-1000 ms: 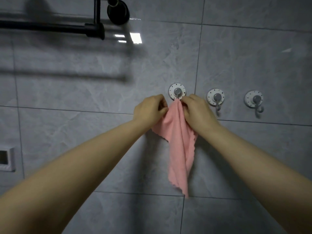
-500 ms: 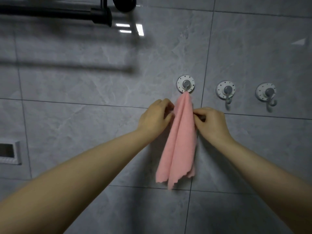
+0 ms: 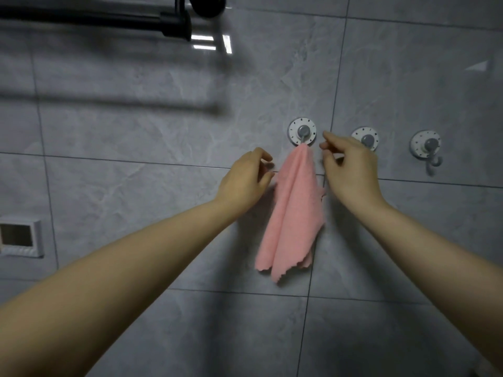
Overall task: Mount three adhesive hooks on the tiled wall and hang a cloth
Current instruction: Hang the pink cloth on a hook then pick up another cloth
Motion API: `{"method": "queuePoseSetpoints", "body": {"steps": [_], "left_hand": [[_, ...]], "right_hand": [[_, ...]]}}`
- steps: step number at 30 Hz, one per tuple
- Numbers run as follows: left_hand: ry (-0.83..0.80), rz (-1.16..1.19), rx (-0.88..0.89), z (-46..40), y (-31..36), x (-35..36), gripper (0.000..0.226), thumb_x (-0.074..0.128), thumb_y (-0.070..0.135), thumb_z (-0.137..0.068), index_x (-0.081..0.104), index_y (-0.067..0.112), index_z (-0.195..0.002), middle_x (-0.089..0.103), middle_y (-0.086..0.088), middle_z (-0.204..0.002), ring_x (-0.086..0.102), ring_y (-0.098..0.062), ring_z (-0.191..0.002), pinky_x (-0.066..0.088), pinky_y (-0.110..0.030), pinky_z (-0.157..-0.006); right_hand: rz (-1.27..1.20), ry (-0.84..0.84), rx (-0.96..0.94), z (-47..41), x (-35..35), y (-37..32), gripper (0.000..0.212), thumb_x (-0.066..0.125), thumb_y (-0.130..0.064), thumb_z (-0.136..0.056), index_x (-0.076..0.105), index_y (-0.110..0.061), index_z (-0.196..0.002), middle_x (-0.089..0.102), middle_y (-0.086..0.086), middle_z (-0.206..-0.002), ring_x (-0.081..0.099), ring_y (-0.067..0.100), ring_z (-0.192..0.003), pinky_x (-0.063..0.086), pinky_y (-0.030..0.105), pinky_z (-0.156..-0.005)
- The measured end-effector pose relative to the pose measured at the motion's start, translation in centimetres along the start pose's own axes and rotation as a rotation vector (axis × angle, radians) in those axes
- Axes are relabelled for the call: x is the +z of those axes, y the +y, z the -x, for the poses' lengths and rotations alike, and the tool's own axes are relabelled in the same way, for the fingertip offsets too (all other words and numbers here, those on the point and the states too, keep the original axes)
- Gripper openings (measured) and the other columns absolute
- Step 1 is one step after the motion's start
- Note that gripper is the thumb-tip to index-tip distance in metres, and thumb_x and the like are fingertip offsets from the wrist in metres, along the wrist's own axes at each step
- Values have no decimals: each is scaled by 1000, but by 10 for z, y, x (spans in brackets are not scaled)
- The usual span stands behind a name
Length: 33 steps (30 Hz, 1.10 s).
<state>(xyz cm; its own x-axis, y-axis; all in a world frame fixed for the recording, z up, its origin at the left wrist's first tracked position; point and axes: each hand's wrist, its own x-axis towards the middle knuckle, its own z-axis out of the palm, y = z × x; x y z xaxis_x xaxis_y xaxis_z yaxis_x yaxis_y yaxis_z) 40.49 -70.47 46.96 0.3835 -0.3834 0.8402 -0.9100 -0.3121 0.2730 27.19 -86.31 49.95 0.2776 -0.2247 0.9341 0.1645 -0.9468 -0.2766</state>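
Three round white adhesive hooks sit in a row on the grey tiled wall: the left hook, the middle hook, partly behind my right hand, and the right hook. A pink cloth hangs from the left hook by its top corner and drapes down the wall. My left hand is just left of the cloth, fingers curled and apart, holding nothing. My right hand hovers just right of the cloth's top, fingers loosely apart and empty.
A black towel rail with a round mount runs along the top left of the wall. A small white square fixture is set on the wall at the far left.
Both hands have let go of the pink cloth and drawn apart. The cloth now hangs freely from the left hook; my right hand has risen toward the hooks.
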Motion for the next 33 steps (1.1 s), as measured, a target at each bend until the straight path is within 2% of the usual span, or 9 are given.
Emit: {"method": "queuePoseSetpoints", "body": {"steps": [2, 5, 10, 14, 16, 21, 24, 28, 33], "left_hand": [[10, -6, -18, 2, -3, -11, 16, 62, 20, -90, 57, 15, -104, 63, 3, -94, 61, -20, -86, 51, -35, -77], [26, -49, -33, 8, -11, -32, 7, 59, 19, -90, 54, 16, -93, 59, 4, -89, 57, -20, -81, 50, -37, -72], [24, -120, -67, 28, -37, -72, 3, 55, 18, -90, 54, 18, -93, 61, 1, -89, 57, -19, -78, 53, -43, -72], [15, -177, -127, 54, -67, -114, 4, 52, 21, -87, 53, 24, -90, 62, 1, -89, 59, -19, -80, 54, -44, -72], [5, -211, -170, 71, -82, -137, 4, 51, 23, -86, 52, 27, -88, 62, 3, -90, 60, -18, -80, 55, -45, -71], [-34, -356, -266, 122, -121, -197, 12, 52, 15, -87, 56, 22, -95, 59, 2, -94, 58, -18, -82, 54, -42, -72], [-57, -428, -315, 158, -144, -241, 13, 52, 13, -89, 56, 20, -98, 58, 3, -95, 58, -17, -83, 53, -40, -69], [-107, -504, -417, 203, -174, -306, 14, 53, 12, -86, 58, 21, -95, 59, 2, -94, 58, -18, -83, 54, -41, -74], [-177, -568, -552, 269, -208, -368, 12, 56, 9, -85, 63, 12, -95, 66, -8, -98, 61, -25, -89, 48, -31, -77]], "right_hand": [[-40, 10, -49, 0, 3, -20, 35, 57, -3, -88, 69, -11, -120, 70, 7, -106, 64, 20, -96, 49, 26, -90], [-112, -21, -144, 7, 15, -51, 30, 62, -2, -83, 71, -11, -110, 68, 5, -101, 64, 13, -88, 46, 12, -82], [-178, -104, -178, 26, 54, -87, 20, 66, -7, -82, 71, -13, -101, 66, -1, -96, 64, 11, -84, 53, 26, -78], [-246, -187, -171, 42, 91, -117, 22, 65, -3, -81, 72, -14, -99, 67, 0, -94, 63, 10, -80, 45, 10, -70], [-286, -234, -164, 51, 112, -135, 22, 65, -3, -81, 72, -13, -99, 68, -1, -94, 62, 8, -79, 44, 10, -69], [-378, -345, -162, 85, 168, -185, 27, 63, -2, -83, 69, -11, -108, 68, 1, -95, 62, 8, -82, 45, 12, -75], [-419, -438, -143, 112, 204, -219, 29, 61, 0, -83, 67, -11, -109, 67, 1, -96, 60, 8, -82, 39, 5, -75], [-407, -594, -199, 151, 247, -259, 19, 63, 0, -82, 69, -12, -95, 61, -1, -95, 59, 12, -84, 39, 14, -79], [-380, -863, -239, 204, 297, -304, 23, 66, -6, -83, 69, -15, -104, 61, 8, -106, 59, 20, -98, 30, 12, -83]]}}
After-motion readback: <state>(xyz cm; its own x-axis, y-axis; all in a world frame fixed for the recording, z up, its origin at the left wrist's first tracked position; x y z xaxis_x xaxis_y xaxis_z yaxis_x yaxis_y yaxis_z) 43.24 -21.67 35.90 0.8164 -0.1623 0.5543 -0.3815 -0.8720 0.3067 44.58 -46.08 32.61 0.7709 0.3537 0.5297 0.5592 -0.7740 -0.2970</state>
